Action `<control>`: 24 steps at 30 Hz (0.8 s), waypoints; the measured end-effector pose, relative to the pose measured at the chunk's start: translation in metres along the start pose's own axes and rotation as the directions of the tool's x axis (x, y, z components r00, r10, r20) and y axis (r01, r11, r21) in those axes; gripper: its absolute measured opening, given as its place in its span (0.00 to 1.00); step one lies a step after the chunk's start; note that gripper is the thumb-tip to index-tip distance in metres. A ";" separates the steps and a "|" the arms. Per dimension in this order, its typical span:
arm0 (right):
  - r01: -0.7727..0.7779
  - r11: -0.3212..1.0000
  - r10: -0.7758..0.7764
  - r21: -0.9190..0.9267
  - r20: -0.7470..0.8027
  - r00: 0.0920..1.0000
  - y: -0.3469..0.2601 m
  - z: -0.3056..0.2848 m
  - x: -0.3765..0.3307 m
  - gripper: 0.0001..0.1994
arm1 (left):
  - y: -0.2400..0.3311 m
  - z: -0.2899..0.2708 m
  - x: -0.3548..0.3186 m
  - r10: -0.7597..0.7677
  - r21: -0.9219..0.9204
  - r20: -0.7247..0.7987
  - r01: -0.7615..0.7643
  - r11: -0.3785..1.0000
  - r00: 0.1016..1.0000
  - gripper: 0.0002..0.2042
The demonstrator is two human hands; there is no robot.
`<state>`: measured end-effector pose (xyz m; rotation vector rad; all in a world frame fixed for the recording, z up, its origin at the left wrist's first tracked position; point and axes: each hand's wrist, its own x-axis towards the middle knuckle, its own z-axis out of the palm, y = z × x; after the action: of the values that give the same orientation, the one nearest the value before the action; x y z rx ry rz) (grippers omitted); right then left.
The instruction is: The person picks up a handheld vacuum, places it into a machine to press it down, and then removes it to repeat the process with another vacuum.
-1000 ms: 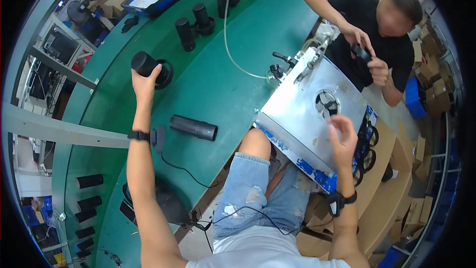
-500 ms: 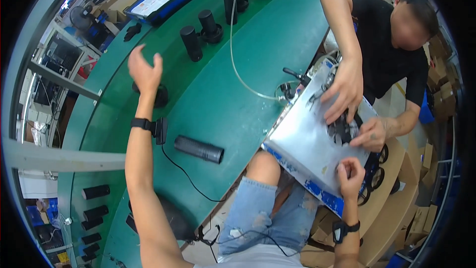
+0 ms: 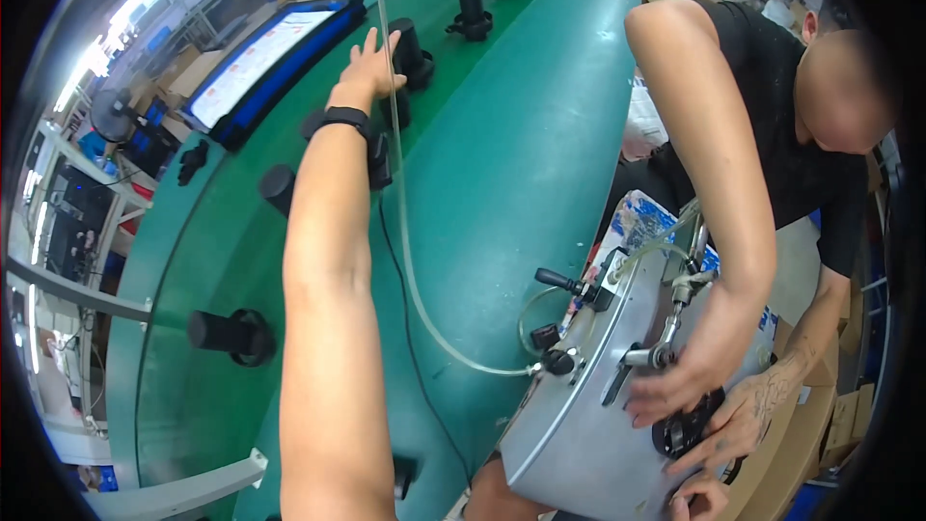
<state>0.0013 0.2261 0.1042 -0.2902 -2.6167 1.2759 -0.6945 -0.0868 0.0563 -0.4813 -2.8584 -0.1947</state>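
My left hand (image 3: 369,69) reaches across the green belt, fingers spread, with nothing seen in it. Right beside its fingertips stands a black cylinder with a wider base (image 3: 413,56); whether they touch I cannot tell. At the bottom edge, my right hand (image 3: 702,497) is partly cut off, its fingers curled beside the metal box (image 3: 559,444). What it holds, if anything, is hidden. Across from me, a co-worker's hand (image 3: 680,386) and other hand (image 3: 748,415) work at a black round part (image 3: 680,434) on the box top.
More black cylinders (image 3: 470,12) line the belt, one lying near a ring-shaped base (image 3: 253,338) at left. A blue-framed display (image 3: 260,63) stands along the far side. A clear hose (image 3: 415,299) hangs down to the box's valve (image 3: 558,362). Cardboard (image 3: 772,453) is at lower right.
My left hand has stretched farther forward and right to the cylinders. The view has shifted, so the box and co-worker look nearer, and my right hand sits at the lower edge.
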 end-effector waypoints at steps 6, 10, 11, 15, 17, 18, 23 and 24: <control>-0.008 0.999 0.008 -0.040 0.021 1.000 -0.002 -0.002 0.004 0.06 | 0.044 0.002 -0.026 0.067 0.069 -0.157 -0.057 0.996 0.985 0.28; 0.091 0.996 -0.091 0.003 0.042 0.995 0.012 0.002 0.012 0.05 | 0.034 -0.037 -0.058 0.113 -0.051 -0.408 -0.146 0.988 0.906 0.25; 0.105 0.994 -0.105 0.008 0.047 0.993 0.015 0.006 0.014 0.05 | 0.032 -0.054 -0.068 0.106 -0.043 -0.414 -0.136 0.990 0.904 0.25; -0.004 0.994 0.011 0.107 -0.064 0.998 0.008 0.012 0.010 0.05 | 0.004 -0.122 -0.119 0.228 -0.033 -0.527 -0.288 0.957 0.819 0.22; -0.014 0.995 0.020 0.102 -0.061 0.998 0.008 0.011 0.007 0.05 | -0.007 -0.150 -0.151 0.054 -0.213 -0.445 -0.164 0.963 0.894 0.21; -0.010 0.995 0.015 0.103 -0.047 0.999 0.007 0.012 0.007 0.05 | -0.020 -0.157 -0.164 0.077 -0.249 -0.405 -0.191 0.950 0.911 0.24; 0.004 0.995 0.001 0.096 -0.050 0.999 0.013 0.015 0.007 0.05 | -0.046 -0.115 -0.270 -0.140 -0.368 0.421 0.310 0.876 0.896 0.24; -0.003 0.993 0.009 0.118 -0.052 0.999 0.010 0.016 0.007 0.04 | -0.050 -0.104 -0.295 -0.141 -0.391 0.450 0.337 0.857 0.882 0.24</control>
<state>-0.0089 0.2223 0.0876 -0.3075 -2.4876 1.3987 -0.4188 -0.2416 0.0774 -0.2503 -3.2777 -0.9454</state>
